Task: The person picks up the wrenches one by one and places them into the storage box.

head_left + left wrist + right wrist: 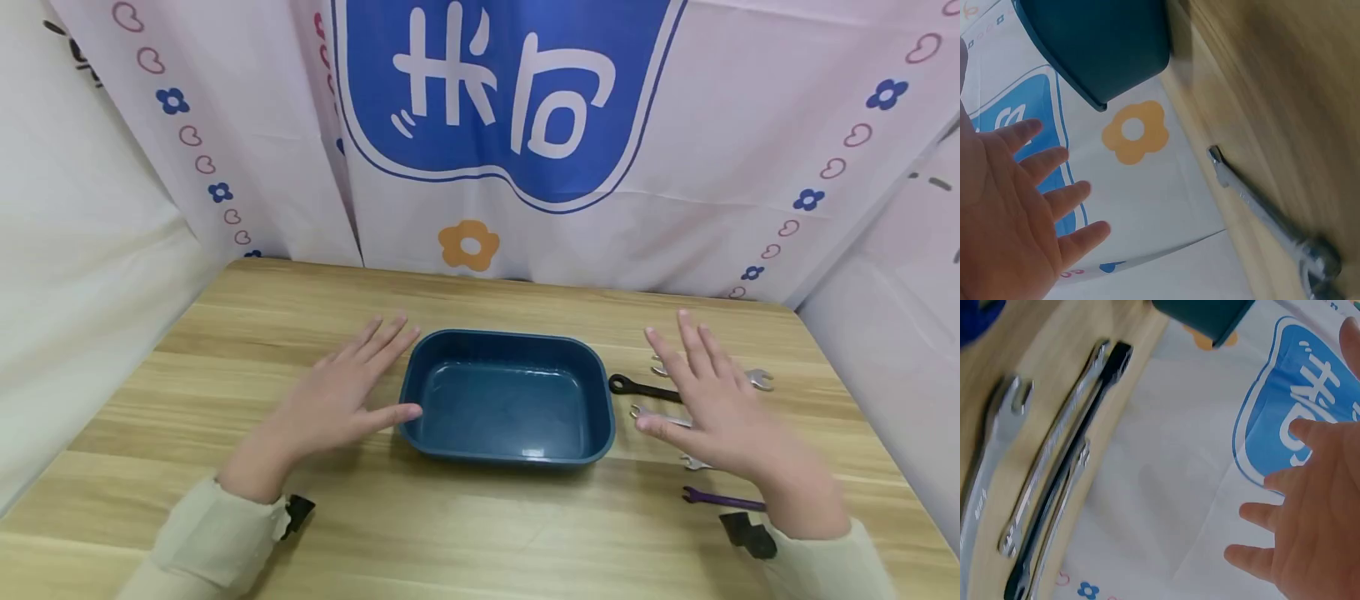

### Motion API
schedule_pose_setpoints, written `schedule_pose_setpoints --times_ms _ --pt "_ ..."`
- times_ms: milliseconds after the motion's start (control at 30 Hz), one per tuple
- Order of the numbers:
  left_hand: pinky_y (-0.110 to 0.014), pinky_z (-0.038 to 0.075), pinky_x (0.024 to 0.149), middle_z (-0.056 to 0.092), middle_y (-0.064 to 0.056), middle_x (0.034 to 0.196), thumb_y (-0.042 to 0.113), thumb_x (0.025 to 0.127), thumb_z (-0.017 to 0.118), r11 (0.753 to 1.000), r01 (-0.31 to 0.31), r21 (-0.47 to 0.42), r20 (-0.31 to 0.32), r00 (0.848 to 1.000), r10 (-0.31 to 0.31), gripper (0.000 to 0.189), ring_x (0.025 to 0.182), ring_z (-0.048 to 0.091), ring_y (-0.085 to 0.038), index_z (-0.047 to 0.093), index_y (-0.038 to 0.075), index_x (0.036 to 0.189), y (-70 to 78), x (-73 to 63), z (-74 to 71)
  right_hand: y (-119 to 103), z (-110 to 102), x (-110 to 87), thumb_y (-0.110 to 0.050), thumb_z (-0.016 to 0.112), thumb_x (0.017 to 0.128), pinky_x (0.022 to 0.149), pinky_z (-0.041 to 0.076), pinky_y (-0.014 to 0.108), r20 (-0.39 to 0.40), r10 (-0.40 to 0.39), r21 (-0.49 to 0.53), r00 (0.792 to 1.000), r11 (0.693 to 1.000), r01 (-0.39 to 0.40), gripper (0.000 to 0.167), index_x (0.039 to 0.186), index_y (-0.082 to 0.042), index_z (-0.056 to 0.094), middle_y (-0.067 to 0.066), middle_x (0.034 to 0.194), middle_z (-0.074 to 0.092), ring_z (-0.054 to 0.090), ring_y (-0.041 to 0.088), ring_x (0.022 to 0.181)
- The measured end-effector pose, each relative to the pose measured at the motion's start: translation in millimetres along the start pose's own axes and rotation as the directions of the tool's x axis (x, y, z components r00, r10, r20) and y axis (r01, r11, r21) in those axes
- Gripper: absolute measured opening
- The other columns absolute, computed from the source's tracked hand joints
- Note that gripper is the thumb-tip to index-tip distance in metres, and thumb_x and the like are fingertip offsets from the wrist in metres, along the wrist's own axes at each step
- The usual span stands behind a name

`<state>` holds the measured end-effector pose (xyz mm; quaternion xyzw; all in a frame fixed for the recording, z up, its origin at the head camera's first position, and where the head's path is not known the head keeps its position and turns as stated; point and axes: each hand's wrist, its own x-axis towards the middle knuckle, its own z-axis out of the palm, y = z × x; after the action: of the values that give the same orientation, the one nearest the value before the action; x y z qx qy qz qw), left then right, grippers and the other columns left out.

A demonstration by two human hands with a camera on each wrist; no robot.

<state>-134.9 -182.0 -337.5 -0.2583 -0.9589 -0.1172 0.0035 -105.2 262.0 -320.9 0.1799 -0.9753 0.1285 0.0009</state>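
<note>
Wooden tabletop (465, 533), printed white cloth (495, 150)

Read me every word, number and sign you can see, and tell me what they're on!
Nothing is clear enough for me to quote.
Blue badge on the backdrop: big white characters, but I can't tell surely what they say.
Silver wrench in the right wrist view: small marks, too blurred to read.
White side cloth at left: dark marks, unreadable.

The head view looks down and ahead from high above the table (480, 533). Each wrist view is low and close, tipped sideways, and faces the cloth (1154, 200) at the back; both show the blue-green box (1104, 47) and the orange flower (1156, 134).
</note>
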Motion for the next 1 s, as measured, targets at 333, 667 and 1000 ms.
schedule_pose_setpoints --times_ms 333,667,1000 --pt "-0.066 0.029 0.114 0.020 -0.003 0.167 0.071 0.089 0.055 0.993 -0.009 -0.114 0.012 1.000 0.010 0.093 0.153 0.018 -0.037 0.018 0.025 0.160 0.2 2.0 11.3 -14.9 15.6 11.5 -0.056 0.068 0.087 0.102 0.019 0.083 0.028 -0.092 0.064 0.995 0.994 0.090 0.101 0.161 -0.028 0.005 0.013 0.169 0.000 0.010 0.050 0.150" --pt "-0.062 0.025 0.118 0.018 -0.008 0.167 0.070 0.085 0.061 0.972 0.028 -0.233 0.080 0.997 -0.009 0.101 0.153 0.018 -0.038 0.017 0.019 0.160 -1.0 6.0 18.8 -17.3 25.2 25.3 -0.052 0.067 0.090 0.102 0.019 0.083 0.086 -0.120 0.210 0.989 0.973 0.100 0.096 0.161 -0.030 0.007 0.013 0.168 0.007 0.009 0.049 0.151" --pt "-0.071 0.024 0.113 0.015 -0.008 0.168 0.068 0.079 0.070 0.971 0.023 -0.236 0.086 0.996 -0.002 0.111 0.153 0.015 -0.039 0.014 0.019 0.161 -0.4 7.1 20.4 -14.5 33.3 29.1 -0.055 0.070 0.086 0.110 0.020 0.076 0.137 -0.152 0.243 0.979 0.963 0.115 0.103 0.161 -0.012 0.013 0.017 0.167 0.010 0.011 0.048 0.150"
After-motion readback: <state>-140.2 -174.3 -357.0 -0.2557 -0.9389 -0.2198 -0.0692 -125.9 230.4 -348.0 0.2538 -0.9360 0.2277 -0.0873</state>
